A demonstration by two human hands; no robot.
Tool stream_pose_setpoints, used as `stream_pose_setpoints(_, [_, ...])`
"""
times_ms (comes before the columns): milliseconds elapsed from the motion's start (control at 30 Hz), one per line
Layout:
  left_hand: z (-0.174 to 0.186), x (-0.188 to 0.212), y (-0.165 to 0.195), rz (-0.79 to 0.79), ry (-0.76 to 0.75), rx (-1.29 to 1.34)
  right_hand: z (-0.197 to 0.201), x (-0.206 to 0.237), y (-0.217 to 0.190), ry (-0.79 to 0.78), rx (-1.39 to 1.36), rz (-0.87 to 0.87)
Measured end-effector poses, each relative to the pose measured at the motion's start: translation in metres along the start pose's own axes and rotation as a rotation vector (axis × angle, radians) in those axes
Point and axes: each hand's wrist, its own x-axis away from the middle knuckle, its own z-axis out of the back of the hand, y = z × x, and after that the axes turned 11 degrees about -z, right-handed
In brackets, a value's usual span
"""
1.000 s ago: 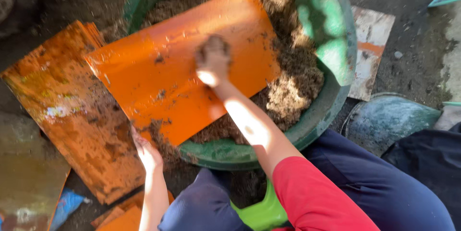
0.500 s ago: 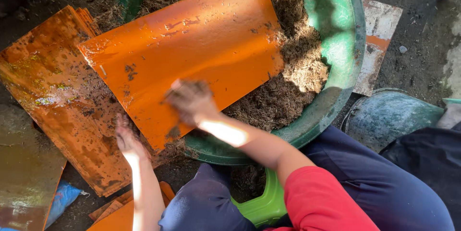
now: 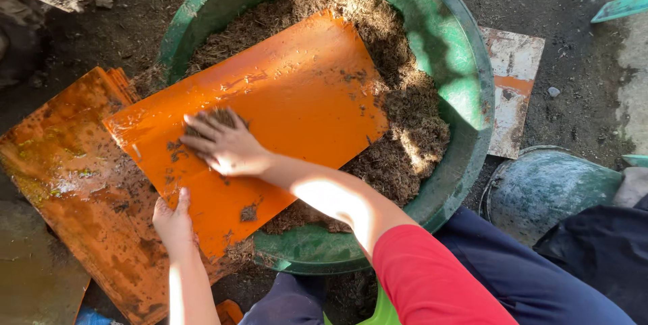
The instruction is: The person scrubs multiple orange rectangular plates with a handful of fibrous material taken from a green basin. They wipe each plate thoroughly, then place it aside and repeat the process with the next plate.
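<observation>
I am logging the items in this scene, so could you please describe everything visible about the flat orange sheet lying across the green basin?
The flat orange sheet looks like smooth rigid plastic, roughly rectangular, speckled with brown crumbs. It lies tilted across the round green basin on brown fibrous soil, its lower end overhanging the rim above dirtier orange sheets. The right hand presses a clump of soil onto it; the left hand grips its lower edge.
</observation>
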Motion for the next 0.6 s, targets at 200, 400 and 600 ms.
stream_pose_setpoints(200, [-0.005, 0.009, 0.019, 0.136, 0.095, -0.002, 0.078, -0.064, 0.147, 0.105, 0.085, -0.427])
stream_pose_setpoints(400, [0.001, 0.005, 0.007, 0.083, 0.105, 0.140, 0.150, 0.013, 0.240, 0.007, 0.267, -1.095])
stream_pose_setpoints(600, [0.001, 0.004, 0.040, -0.066, 0.054, 0.233, 0.166, 0.120, 0.188, 0.144, 0.109, -1.223])
